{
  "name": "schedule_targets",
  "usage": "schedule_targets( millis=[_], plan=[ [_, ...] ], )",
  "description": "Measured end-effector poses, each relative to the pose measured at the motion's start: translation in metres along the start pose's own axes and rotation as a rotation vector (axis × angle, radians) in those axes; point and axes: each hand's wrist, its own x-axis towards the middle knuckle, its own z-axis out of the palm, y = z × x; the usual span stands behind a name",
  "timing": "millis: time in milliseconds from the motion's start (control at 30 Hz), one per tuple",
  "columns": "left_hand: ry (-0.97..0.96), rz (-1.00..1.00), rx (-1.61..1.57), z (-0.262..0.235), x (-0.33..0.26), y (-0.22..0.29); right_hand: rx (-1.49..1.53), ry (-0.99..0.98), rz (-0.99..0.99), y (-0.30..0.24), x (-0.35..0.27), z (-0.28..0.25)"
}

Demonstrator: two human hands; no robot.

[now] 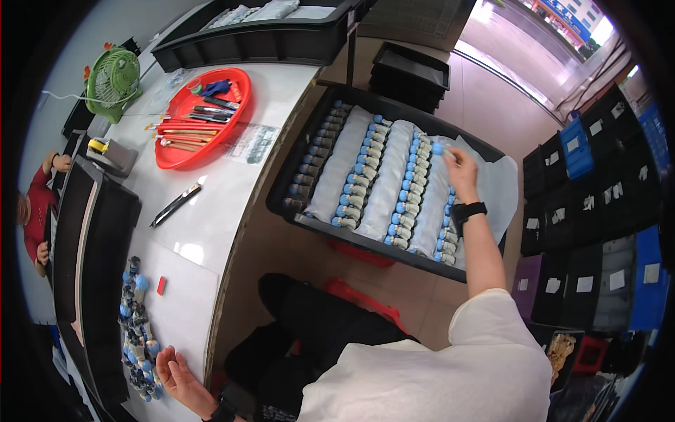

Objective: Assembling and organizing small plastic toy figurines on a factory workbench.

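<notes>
My right hand (462,171) is over a black tray (316,224), its fingertips pinched on a small figurine whose blue head (437,148) shows; the rest of it is hidden by the fingers. Rows of similar pale figurines with blue heads (361,169) fill the tray, divided by white padded strips (389,177). At the left end row the figurines look darker (314,156). On the table, my left hand (181,380) rests with its fingers apart and holds nothing. Right beside it lies a heap of blue, white and dark figurines (137,330).
A red tray (176,161) with brushes and pens, a green fan (114,77), a tape dispenser (112,155), a dark pen-like tool (176,204) and a small red block (162,285) are on the white table. Black bins (601,246) line the right. Another person (42,211) sits far left.
</notes>
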Motion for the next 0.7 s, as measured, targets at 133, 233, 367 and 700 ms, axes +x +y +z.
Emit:
schedule_targets(
  millis=[133, 233, 367, 700],
  plan=[
    [-0.003, 0.0, 0.011, -0.005, 0.003, -0.004, -0.34, 0.044, 0.166, 0.1, 0.0, -0.044],
    [0.003, -0.004, 0.023, -0.004, 0.002, -0.004, -0.383, -0.069, 0.175, 0.117, -0.006, -0.047],
    [-0.039, -0.008, 0.014, 0.0, 0.005, -0.002, -0.338, -0.155, 0.19, 0.116, 0.001, -0.038],
    [0.097, -0.018, 0.047, 0.016, -0.003, 0.015, -0.418, -0.212, -0.216, 0.09, 0.024, -0.003]
  ],
)
